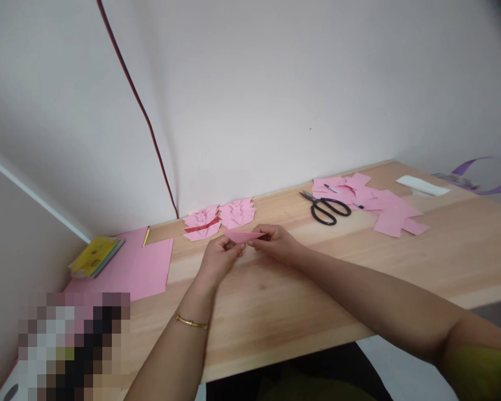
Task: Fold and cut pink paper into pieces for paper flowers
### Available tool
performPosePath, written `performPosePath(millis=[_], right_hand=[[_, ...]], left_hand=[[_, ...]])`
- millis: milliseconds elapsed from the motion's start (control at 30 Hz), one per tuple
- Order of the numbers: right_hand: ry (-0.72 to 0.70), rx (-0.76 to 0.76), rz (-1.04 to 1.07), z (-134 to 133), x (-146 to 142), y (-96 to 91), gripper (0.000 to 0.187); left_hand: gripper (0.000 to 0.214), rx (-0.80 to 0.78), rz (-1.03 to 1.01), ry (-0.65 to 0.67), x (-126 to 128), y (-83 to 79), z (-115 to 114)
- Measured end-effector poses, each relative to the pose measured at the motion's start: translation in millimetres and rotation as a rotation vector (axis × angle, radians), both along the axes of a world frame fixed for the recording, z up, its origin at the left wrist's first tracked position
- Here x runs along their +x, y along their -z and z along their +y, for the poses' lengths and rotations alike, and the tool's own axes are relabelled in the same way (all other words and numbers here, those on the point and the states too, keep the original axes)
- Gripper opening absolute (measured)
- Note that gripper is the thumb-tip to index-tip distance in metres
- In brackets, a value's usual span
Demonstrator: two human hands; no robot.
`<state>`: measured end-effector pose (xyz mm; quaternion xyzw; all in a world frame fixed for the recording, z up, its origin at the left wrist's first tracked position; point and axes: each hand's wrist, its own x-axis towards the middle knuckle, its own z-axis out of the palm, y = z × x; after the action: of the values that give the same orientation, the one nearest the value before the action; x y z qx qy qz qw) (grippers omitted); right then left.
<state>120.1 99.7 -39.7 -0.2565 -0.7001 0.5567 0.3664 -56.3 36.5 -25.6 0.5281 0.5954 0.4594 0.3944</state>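
Observation:
A small folded pink paper piece (242, 236), a narrow triangle, is held just above the wooden table (359, 278). My left hand (220, 257) pinches its left end with fingers closed. My right hand (278, 243) grips its right end, fingers curled over it. A gold bangle sits on my left wrist. Behind the hands, two folded pink paper shapes (219, 218) lie by the wall, one with a red strip.
Black scissors (326, 208) lie at the back beside scattered pink paper squares (376, 205) and a pen. A large pink sheet (140, 262), a pencil and a yellow booklet (94, 256) lie at the left. A white slip and purple ribbon (484, 175) sit far right.

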Motion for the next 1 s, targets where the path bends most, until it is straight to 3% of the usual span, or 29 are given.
performPosePath(millis=[300,500,767,1000], right_hand=[[0.051,-0.006,0.031,0.0,0.8,-4.0,0.024],[0.105,0.037,-0.017,1.9,3.5,-5.7,0.024],[0.156,0.039,0.057,1.9,3.5,-7.2,0.026],[-0.042,-0.070,0.110,-1.6,-0.3,-5.5,0.024]], left_hand=[[0.018,0.104,0.222,-0.080,-2.6,-5.4,-0.1],[0.020,0.018,0.183,0.003,-5.1,-7.5,0.0],[0.024,-0.038,0.084,-0.045,-6.7,-5.5,0.0],[0.026,-0.049,-0.088,-0.028,-1.1,-4.0,-0.4]])
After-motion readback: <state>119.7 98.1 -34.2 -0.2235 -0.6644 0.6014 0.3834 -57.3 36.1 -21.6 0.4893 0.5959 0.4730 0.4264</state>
